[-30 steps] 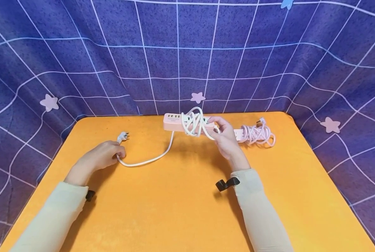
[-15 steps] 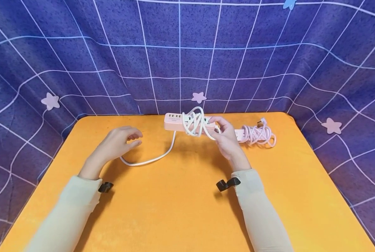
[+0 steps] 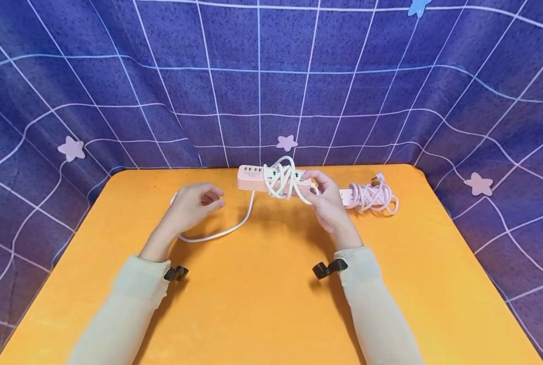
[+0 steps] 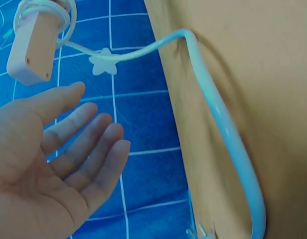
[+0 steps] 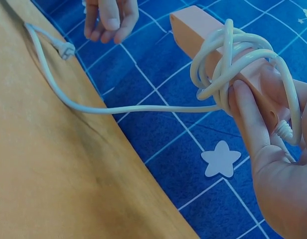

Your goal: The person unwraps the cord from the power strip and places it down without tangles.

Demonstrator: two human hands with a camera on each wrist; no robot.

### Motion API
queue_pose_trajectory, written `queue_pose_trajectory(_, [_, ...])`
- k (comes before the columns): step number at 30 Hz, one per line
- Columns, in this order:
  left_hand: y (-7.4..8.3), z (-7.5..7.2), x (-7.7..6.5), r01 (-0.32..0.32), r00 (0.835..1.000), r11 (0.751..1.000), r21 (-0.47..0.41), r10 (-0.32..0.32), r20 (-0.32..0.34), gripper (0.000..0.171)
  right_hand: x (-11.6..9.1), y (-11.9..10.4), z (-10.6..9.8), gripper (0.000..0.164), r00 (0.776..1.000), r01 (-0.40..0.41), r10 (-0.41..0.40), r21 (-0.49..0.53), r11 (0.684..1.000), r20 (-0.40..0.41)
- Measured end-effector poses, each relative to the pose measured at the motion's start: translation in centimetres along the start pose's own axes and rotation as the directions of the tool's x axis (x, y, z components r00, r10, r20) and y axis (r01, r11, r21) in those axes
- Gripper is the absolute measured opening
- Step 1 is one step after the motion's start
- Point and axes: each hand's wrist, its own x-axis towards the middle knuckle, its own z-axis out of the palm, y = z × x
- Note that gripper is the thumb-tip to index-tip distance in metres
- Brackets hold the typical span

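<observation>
My right hand (image 3: 330, 207) grips one end of a pink power strip (image 3: 250, 178), holding it above the table. White cord (image 3: 282, 177) is wound in loops around the strip's middle. From there a loose length of cord (image 5: 143, 108) drops to the tabletop and ends in a white plug (image 5: 67, 50). My left hand (image 3: 190, 207) hovers left of the strip with nothing in it. Its fingers (image 4: 101, 144) are relaxed and apart, palm turned toward the strip. In the head view this hand covers most of the plug and part of the loose cord.
Another pink power strip (image 3: 346, 195), wrapped in its own pink cord (image 3: 373, 195), lies on the table just right of my right hand. The orange-covered table (image 3: 262, 294) ends at a blue gridded curtain (image 3: 235, 91) with star shapes. A black camera mount sits at each wrist.
My left hand has let go of the cord near the plug, lifted, and moved right toward the strip. The right hand and the power strip stay in place.
</observation>
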Motion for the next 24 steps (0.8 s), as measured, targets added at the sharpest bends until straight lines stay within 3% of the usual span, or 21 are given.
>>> queue_pose_trajectory(5, [0.5, 0.7, 0.1, 0.043, 0.999, 0.999, -0.017, -0.043, 0.014, 0.023, 0.0, 0.2, -0.1, 0.037, 1.0, -0.003, 0.003, -0.009, 1.0, 0.002])
queue_pose_trajectory(24, [0.9, 3.1, 0.0, 0.089, 0.991, 0.996, -0.029, -0.085, 0.107, 0.025, -0.2, 0.3, 0.0, 0.037, 1.0, 0.012, -0.012, -0.018, 1.0, 0.003])
